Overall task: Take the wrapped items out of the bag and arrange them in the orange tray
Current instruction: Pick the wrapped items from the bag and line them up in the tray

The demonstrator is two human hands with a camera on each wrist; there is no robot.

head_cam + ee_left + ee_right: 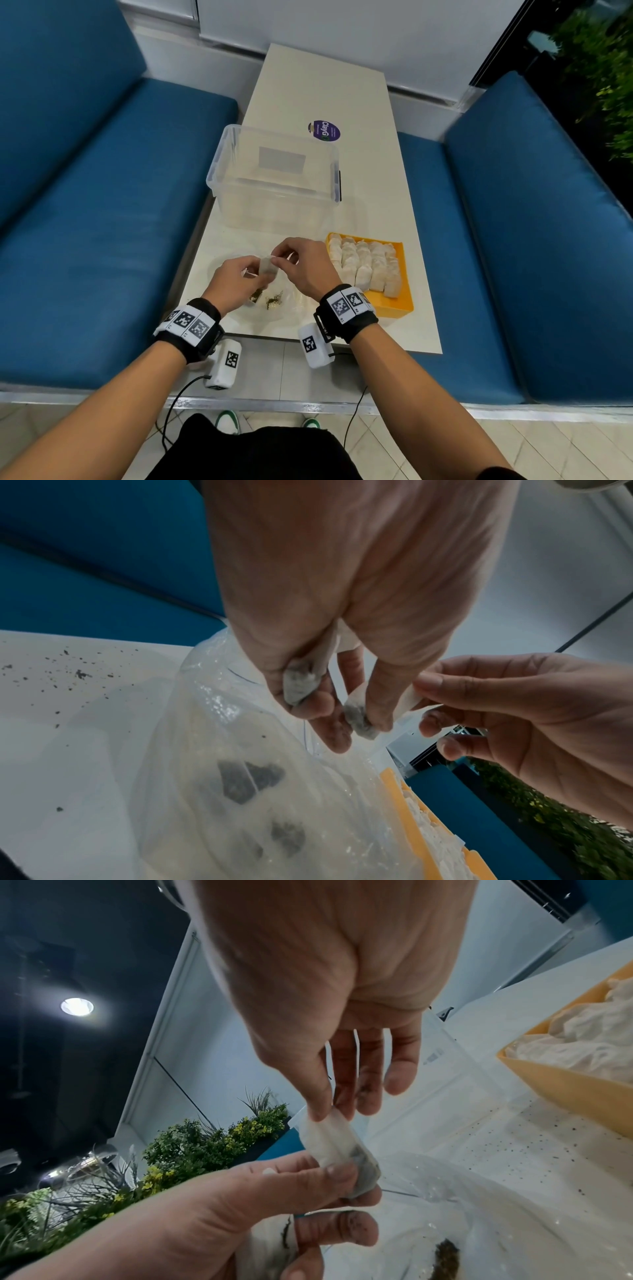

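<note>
Over the clear plastic bag (274,305) my left hand (245,275) and right hand (294,257) meet on one white wrapped item (268,269). The left thumb and forefinger pinch its dark lower end (359,721). The right thumb and forefinger pinch its pale upper end (325,1131). A second wrapped item (301,683) is tucked under the left hand's curled lower fingers. The bag (222,750) lies limp on the table with dark clumps inside. The orange tray (400,303) sits to the right, with several wrapped items (363,267) in rows.
A clear lidless plastic bin (274,178) stands behind the bag, with a purple round sticker (323,130) on the table beyond it. Dark crumbs (78,673) dot the white table. Blue cushioned benches (102,205) flank the table on both sides.
</note>
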